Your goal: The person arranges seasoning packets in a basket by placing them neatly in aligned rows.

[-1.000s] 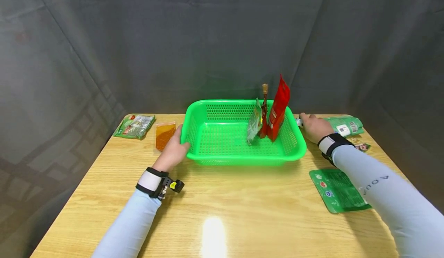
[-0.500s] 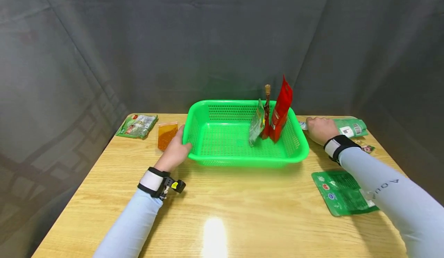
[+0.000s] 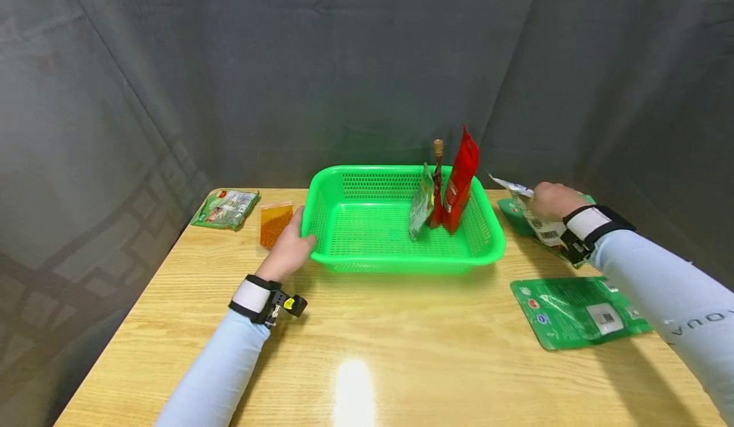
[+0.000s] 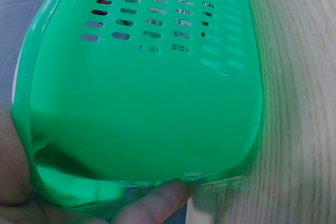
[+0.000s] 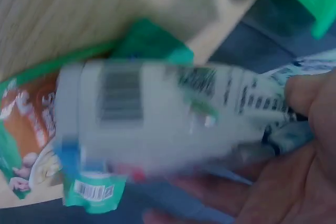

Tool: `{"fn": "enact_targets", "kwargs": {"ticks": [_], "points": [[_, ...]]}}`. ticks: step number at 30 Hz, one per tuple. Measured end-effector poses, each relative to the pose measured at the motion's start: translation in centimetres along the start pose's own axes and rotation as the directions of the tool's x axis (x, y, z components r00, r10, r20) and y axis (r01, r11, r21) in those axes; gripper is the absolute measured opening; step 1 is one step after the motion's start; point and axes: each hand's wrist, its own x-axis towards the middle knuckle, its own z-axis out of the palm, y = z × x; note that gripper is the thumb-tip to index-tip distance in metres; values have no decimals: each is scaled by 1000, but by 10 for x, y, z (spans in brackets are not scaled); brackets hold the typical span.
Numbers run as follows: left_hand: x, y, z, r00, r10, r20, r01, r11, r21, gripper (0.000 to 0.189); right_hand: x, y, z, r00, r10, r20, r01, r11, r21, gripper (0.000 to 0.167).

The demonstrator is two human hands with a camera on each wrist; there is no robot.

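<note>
My left hand [image 3: 288, 248] grips the left rim of a green perforated plastic basket [image 3: 367, 264]; in the left wrist view a fingertip [image 4: 165, 195] shows under the rim. My right hand [image 3: 555, 201], beyond the basket's right end, pinches a white printed packet [image 5: 157, 114] by one end, and the packet hangs down. Its barcoded face looks blurred in the right wrist view. Upright at the basket's right side lean a green packet [image 3: 421, 204], a thin bottle with a tan cap [image 3: 438, 153] and a red pouch [image 3: 460, 181].
A green pouch [image 3: 573, 312] lies at the right of the wooden table [image 3: 401, 344]. Behind the held packet are more green pouches [image 3: 510, 213], partly hidden. To the left lie a green-and-clear packet [image 3: 226, 209] and a small orange-brown packet [image 3: 275, 223]. Grey cloth [image 3: 367, 76] hangs behind.
My right hand has lifted the white packet off the table and moved to the right with it, uncovering more of the front green pouch. The left hand stays on the basket rim.
</note>
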Motion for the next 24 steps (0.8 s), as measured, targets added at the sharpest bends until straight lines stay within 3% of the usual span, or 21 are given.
{"fn": "enact_targets", "kwargs": {"ticks": [5, 8, 13, 18, 24], "points": [[-1, 2, -1, 1000, -14, 6, 14, 1000, 5, 76, -16, 8, -12, 999, 31, -16, -28, 985, 169, 68], [-1, 2, -2, 1000, -22, 8, 22, 1000, 12, 76, -23, 10, -17, 995, 82, -59, -64, 965, 254, 76], [-1, 1, -3, 1000, -26, 10, 26, 1000, 3, 76, -29, 10, -19, 992, 78, -99, -43, 947, 318, 71], [-1, 1, -3, 999, -37, 11, 37, 999, -10, 75, -32, 13, -11, 996, 87, -31, -65, 901, 429, 57], [0, 3, -1, 1000, -24, 10, 24, 1000, -11, 75, -38, 19, 5, 991, 121, 61, -134, 829, 543, 59]]}}
